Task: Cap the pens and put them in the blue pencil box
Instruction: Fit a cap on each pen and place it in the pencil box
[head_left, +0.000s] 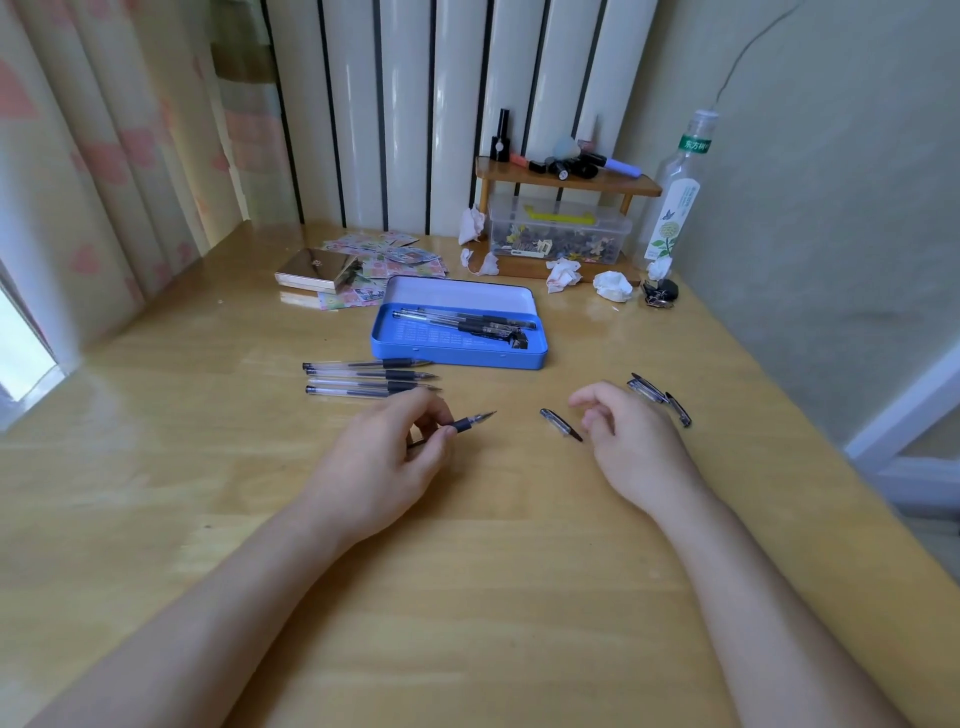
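Note:
My left hand (387, 460) grips an uncapped pen (472, 421), its tip pointing right and away from me. My right hand (628, 441) hovers with fingers apart and holds nothing; a loose cap (560, 424) lies just left of its fingers. More caps (658, 396) lie beyond and to the right of that hand. Several uncapped pens (371, 378) lie side by side on the table behind my left hand. The blue pencil box (460, 353) stands open further back, with several capped pens (467, 322) inside.
Behind the box lie a gold case (314, 270) on patterned papers, crumpled tissues (613, 285) and a clear storage box (558, 234) under a small wooden shelf (566, 179). A glass bottle (675, 192) stands at the back right by the wall. The table's right edge (831, 447) runs diagonally.

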